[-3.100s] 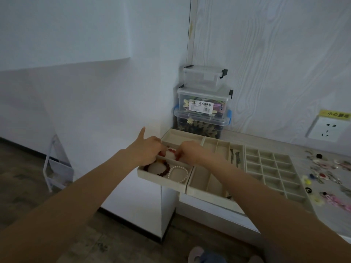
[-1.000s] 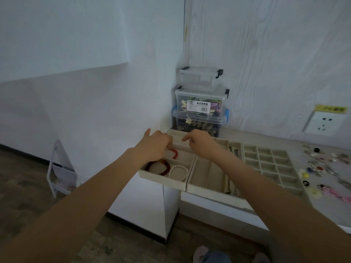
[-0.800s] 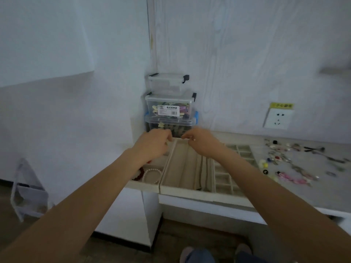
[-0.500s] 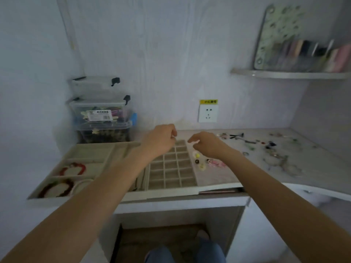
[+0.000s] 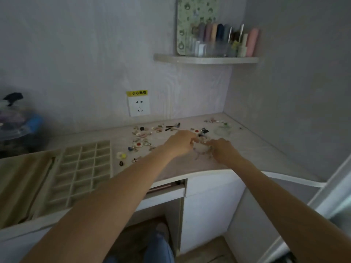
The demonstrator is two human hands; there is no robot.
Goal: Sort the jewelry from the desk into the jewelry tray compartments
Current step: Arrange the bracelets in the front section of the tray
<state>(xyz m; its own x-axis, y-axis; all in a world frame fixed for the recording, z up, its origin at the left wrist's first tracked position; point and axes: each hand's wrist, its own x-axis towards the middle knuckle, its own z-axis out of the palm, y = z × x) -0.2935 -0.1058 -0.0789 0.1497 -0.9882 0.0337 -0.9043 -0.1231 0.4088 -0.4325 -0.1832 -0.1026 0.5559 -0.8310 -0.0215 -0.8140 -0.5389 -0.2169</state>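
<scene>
Head view: both hands, left hand (image 5: 179, 143) and right hand (image 5: 223, 150), curl over a pale bracelet (image 5: 202, 149) on the desk (image 5: 256, 149); whether either grips it cannot be told. Lift it whole, then carry it to the tray (image 5: 83, 168).

The jewelry tray (image 5: 83, 168) sits at the left end of the desk (image 5: 247, 149), with scattered jewelry (image 5: 144, 137) to its right. Both hands, the left hand (image 5: 180, 142) and right hand (image 5: 223, 150), reach over the pieces further right. A wall socket (image 5: 138, 106) lies behind, a shelf (image 5: 206, 59) above.
</scene>
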